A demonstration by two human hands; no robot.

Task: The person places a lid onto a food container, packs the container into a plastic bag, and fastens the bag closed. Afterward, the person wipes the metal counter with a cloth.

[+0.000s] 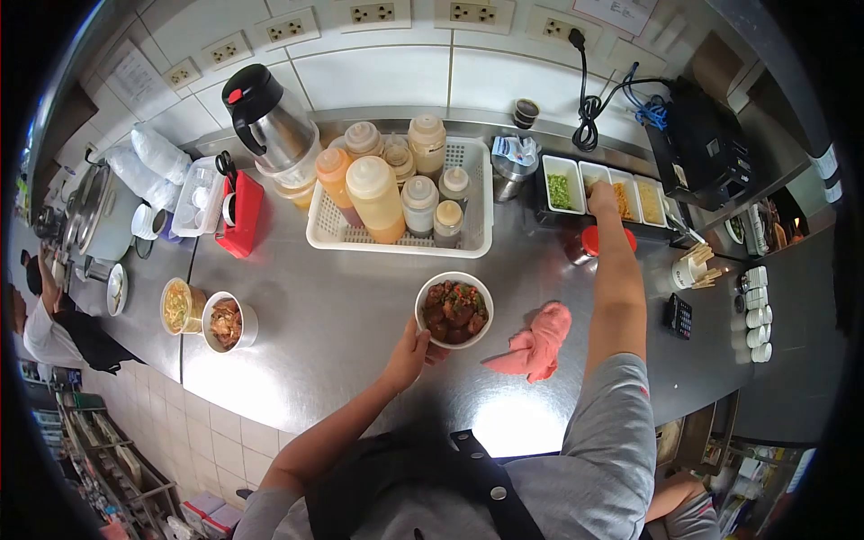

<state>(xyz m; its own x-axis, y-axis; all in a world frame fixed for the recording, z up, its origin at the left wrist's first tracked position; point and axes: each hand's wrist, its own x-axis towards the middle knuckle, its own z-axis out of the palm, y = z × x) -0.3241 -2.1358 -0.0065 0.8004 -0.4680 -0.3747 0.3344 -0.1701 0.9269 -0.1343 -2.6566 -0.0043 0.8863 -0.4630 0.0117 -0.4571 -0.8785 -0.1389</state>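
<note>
My left hand (412, 358) is closed around the lower left side of a white bowl (454, 310). Glossy brown chunks with chopped green and red bits fill this bowl. Stretched out to the back right, my right hand (601, 198) dips into the second white container of a black garnish tray (589, 227). Its fingers are bunched together, and whatever they pinch is hidden. Chopped green herbs (560, 191) lie in the container to its left; orange bits (621, 202) and a pale yellow garnish (649, 203) are to its right. Below my right wrist stands a red-lidded jar (583, 245).
A white basket (400, 248) holds several squeeze bottles. Two filled tubs, a clear one (183, 306) and a white one (229, 322), stand at left. A pink cloth (538, 344) lies right of the bowl. Chopsticks in a cup (691, 268) and a calculator (678, 317) sit at right. Another person (56, 324) is at far left.
</note>
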